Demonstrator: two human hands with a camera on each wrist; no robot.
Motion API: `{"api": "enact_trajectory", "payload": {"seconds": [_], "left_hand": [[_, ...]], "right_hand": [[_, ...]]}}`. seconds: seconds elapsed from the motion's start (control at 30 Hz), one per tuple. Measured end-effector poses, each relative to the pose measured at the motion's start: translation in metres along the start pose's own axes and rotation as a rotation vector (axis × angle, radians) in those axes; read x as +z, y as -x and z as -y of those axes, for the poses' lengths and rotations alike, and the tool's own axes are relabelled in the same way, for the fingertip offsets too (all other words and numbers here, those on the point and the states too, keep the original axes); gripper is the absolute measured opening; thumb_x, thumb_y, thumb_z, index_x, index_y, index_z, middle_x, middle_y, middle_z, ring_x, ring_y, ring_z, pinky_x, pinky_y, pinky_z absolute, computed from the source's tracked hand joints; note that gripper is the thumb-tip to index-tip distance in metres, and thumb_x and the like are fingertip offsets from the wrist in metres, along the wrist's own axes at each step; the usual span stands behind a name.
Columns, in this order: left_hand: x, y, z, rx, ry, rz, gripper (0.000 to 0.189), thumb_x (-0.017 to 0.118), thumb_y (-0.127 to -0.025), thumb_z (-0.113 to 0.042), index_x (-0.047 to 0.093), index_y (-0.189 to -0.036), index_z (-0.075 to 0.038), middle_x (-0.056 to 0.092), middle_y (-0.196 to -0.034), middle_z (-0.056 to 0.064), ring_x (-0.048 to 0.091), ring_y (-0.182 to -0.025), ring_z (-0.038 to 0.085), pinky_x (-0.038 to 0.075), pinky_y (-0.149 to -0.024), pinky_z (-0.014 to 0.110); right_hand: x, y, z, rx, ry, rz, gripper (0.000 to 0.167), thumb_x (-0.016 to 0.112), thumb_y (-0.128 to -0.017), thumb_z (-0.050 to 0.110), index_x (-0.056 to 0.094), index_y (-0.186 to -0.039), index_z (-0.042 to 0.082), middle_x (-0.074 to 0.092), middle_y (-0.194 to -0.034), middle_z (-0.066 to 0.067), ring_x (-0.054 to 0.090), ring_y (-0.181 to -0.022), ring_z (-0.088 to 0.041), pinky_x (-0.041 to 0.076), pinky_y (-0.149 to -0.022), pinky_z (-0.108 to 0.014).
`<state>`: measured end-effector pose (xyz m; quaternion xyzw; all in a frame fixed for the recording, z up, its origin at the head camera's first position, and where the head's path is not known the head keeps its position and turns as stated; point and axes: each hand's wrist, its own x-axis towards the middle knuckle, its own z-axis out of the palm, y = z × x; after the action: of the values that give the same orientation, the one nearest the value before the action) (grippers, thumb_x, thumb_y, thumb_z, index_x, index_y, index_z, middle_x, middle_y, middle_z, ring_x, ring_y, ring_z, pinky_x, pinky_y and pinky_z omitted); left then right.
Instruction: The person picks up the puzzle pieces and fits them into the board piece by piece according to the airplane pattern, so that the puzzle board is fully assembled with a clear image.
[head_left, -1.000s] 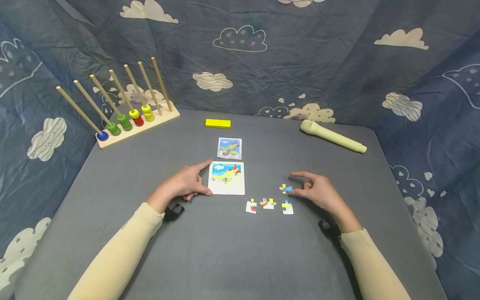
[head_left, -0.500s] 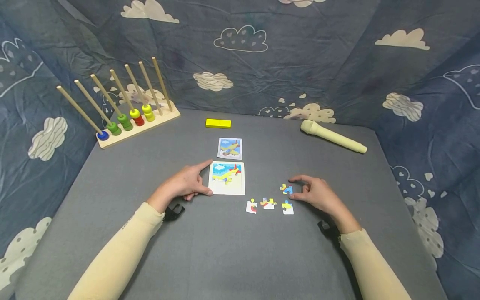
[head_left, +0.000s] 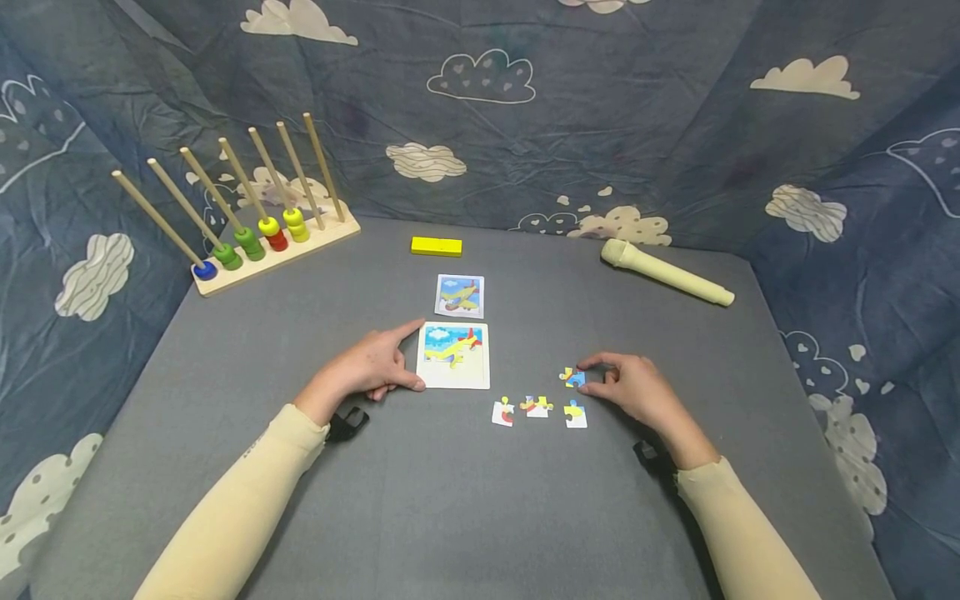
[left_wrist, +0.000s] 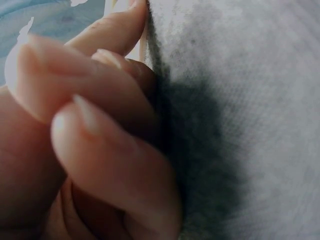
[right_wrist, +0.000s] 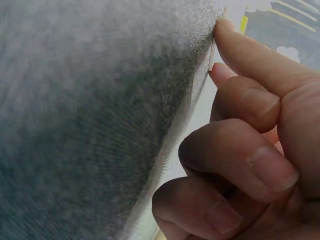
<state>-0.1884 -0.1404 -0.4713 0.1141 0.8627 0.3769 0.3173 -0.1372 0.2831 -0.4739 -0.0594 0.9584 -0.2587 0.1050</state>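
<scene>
In the head view my left hand (head_left: 372,362) lies at the left edge of a white puzzle tray (head_left: 452,384). Its straight forefinger and thumb touch two corners, while the other fingers are tucked under. Part of a yellow airplane picture fills the tray's upper area. Right of it, my right hand (head_left: 633,383) pinches a blue and yellow puzzle piece (head_left: 572,378) between thumb and forefinger, on the table. The right wrist view shows the piece's thin edge (right_wrist: 211,56) between those fingertips. Several other pieces, including a white and yellow puzzle piece (head_left: 575,415), lie nearer me.
A small airplane picture card (head_left: 460,297) lies just beyond the tray, with a yellow block (head_left: 437,247) behind it. A wooden peg stacker (head_left: 277,258) with coloured rings stands back left. A cream toy microphone (head_left: 667,272) lies back right. Cloud-printed cloth (head_left: 480,133) hangs behind the table.
My right forefinger has come down and in toward the thumb, closing on the blue and yellow puzzle piece. The left hand and the tray stay where they were.
</scene>
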Motion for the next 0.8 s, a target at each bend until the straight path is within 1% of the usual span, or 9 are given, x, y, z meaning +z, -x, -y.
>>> {"api": "enact_trajectory", "payload": {"seconds": [0.1,0.23,0.33,0.4,0.53,0.63,0.7,0.8], "left_hand": [[0.0,0.0,0.001,0.0,0.004,0.0,0.113,0.091,-0.086,-0.023,0.018,-0.172,-0.021,0.061,-0.059,0.001,0.049,-0.039,0.012,0.043,-0.042,0.025],[0.0,0.0,0.001,-0.01,-0.006,-0.002,0.113,0.091,-0.086,-0.024,0.018,-0.172,-0.022,0.061,-0.06,0.001,0.049,-0.039,0.012,0.043,-0.042,0.025],[0.0,0.0,0.001,-0.017,-0.016,-0.003,0.113,0.091,-0.086,-0.025,0.018,-0.172,-0.022,0.061,-0.06,0.0,0.049,-0.039,0.012,0.043,-0.043,0.024],[0.0,0.0,0.001,-0.021,-0.018,-0.003,0.112,0.091,-0.086,-0.025,0.018,-0.172,-0.022,0.061,-0.061,0.0,0.05,-0.039,0.012,0.042,-0.043,0.024],[0.0,0.0,0.0,-0.022,-0.021,-0.002,0.112,0.091,-0.086,-0.025,0.019,-0.172,-0.022,0.062,-0.061,0.0,0.05,-0.04,0.012,0.043,-0.043,0.024],[0.0,0.0,0.0,-0.025,-0.021,-0.002,0.112,0.091,-0.086,-0.025,0.019,-0.172,-0.022,0.062,-0.061,0.0,0.049,-0.04,0.012,0.042,-0.043,0.024],[0.0,0.0,0.0,-0.026,-0.02,-0.002,0.112,0.091,-0.086,-0.025,0.019,-0.172,-0.022,0.062,-0.062,0.0,0.049,-0.04,0.012,0.042,-0.043,0.024],[0.0,0.0,0.0,-0.024,-0.015,-0.002,0.112,0.091,-0.086,-0.025,0.019,-0.172,-0.023,0.062,-0.062,0.0,0.049,-0.04,0.012,0.042,-0.043,0.024]], "right_hand": [[0.0,0.001,0.003,0.001,0.03,-0.009,0.032,0.085,-0.092,0.03,0.079,-0.119,0.015,0.048,-0.059,0.007,0.039,-0.054,-0.009,0.031,-0.051,-0.025],[0.001,0.001,0.005,-0.034,0.077,-0.032,0.028,0.084,-0.092,0.028,0.08,-0.115,0.014,0.051,-0.06,0.006,0.041,-0.055,-0.009,0.031,-0.052,-0.025],[0.002,0.0,0.004,-0.032,0.067,-0.034,0.026,0.085,-0.091,0.027,0.078,-0.11,0.011,0.052,-0.061,0.006,0.043,-0.055,-0.009,0.031,-0.052,-0.025],[0.002,-0.001,0.002,-0.007,0.015,-0.013,0.026,0.085,-0.091,0.026,0.075,-0.108,0.009,0.051,-0.062,0.006,0.042,-0.056,-0.008,0.032,-0.053,-0.025],[-0.001,-0.005,-0.004,0.068,-0.151,0.042,0.023,0.081,-0.094,0.024,0.073,-0.104,0.005,0.05,-0.063,0.006,0.04,-0.057,-0.008,0.034,-0.054,-0.025],[-0.005,-0.007,-0.008,0.104,-0.241,0.067,0.023,0.078,-0.097,0.025,0.076,-0.103,0.003,0.06,-0.067,0.008,0.045,-0.062,-0.007,0.037,-0.058,-0.024],[-0.008,-0.008,-0.009,0.125,-0.286,0.084,0.026,0.077,-0.098,0.027,0.078,-0.104,0.002,0.065,-0.071,0.009,0.047,-0.064,-0.006,0.039,-0.06,-0.024],[-0.012,-0.011,-0.008,0.16,-0.355,0.115,0.032,0.077,-0.098,0.029,0.079,-0.109,0.0,0.067,-0.073,0.012,0.047,-0.064,-0.004,0.041,-0.059,-0.024]]}}
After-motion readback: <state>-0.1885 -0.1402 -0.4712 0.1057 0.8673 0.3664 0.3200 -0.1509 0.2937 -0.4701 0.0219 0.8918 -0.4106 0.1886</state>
